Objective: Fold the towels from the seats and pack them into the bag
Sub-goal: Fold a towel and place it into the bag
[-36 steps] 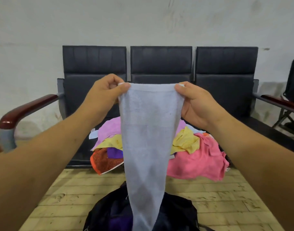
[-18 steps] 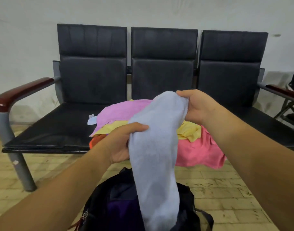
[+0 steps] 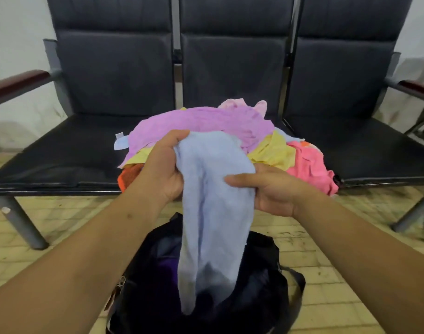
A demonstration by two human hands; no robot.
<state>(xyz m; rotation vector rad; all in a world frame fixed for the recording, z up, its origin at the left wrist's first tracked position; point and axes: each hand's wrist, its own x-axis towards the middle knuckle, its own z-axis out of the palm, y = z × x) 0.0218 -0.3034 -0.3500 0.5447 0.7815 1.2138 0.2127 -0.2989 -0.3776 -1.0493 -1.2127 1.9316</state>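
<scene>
A: Far left of view?
B: Dark-red armrest (image 3: 16, 84) on the black three-seat bench (image 3: 61, 160); tiled floor (image 3: 4, 261) below.
A: Left of centre?
B: Orange towel (image 3: 130, 175) at the front edge of the middle seat, under the heap. Just in front of it, left hand (image 3: 163, 169), fingers clenched on the upper left part of the light-blue towel (image 3: 213, 201), thumb on top.
A: Centre?
B: Light-blue towel bunched between both hands, held in the air in front of the bench. Lower end hanging down over the open dark bag (image 3: 254, 285) on the floor. Contact with the bag: not determinable. Behind, lilac towel (image 3: 206, 124) topping the heap.
A: Right of centre?
B: Right hand (image 3: 271, 191), fingers grasping the towel's right edge, thumb across its front. Beyond, yellow towel (image 3: 273, 150) and pink towel (image 3: 309, 165), the latter drooping over the seat edge.
</scene>
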